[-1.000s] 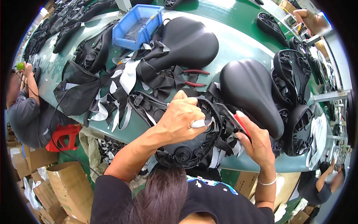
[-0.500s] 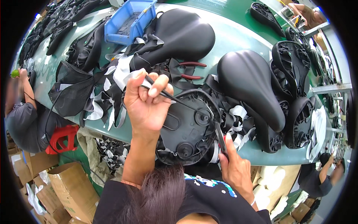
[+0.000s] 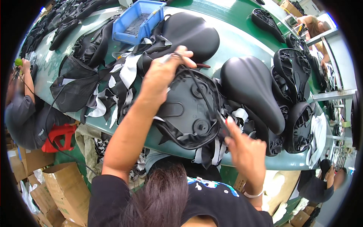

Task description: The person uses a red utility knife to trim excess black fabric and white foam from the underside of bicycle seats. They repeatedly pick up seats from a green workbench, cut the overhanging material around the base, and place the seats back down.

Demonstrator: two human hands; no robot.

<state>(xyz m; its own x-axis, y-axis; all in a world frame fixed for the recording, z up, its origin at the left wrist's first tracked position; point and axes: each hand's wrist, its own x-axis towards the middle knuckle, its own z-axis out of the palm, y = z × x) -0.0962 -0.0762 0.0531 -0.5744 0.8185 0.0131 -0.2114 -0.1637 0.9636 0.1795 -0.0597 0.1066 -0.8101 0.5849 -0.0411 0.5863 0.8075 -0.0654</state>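
Observation:
A black bicycle saddle [image 3: 193, 99] lies underside up at the table edge, with its ribbed base and two round sockets showing. Over its far side my left hand [image 3: 160, 77] is closed, fingers pinching a thin black strip [image 3: 204, 96] that runs along the saddle's rim. On the saddle's right side my right hand [image 3: 244, 145] grips a slim dark tool [image 3: 222, 125] with a bit of red at the thumb. Its tip meets the rim where the strip ends; blur hides whether it is a knife or scissors.
Finished-looking saddles [image 3: 251, 87] lie to the right and another [image 3: 191, 36] behind. Upturned saddles [image 3: 298, 126] stand at far right. Black and white scraps [image 3: 130, 70], a mesh pouch [image 3: 75, 81] and a blue bin [image 3: 138, 22] are at left. Co-workers [image 3: 22, 113] sit nearby.
The saddle has turned under my hands. My left hand has moved up and away with the strip, and my right hand has shifted slightly down. The red-handled pliers are now mostly covered.

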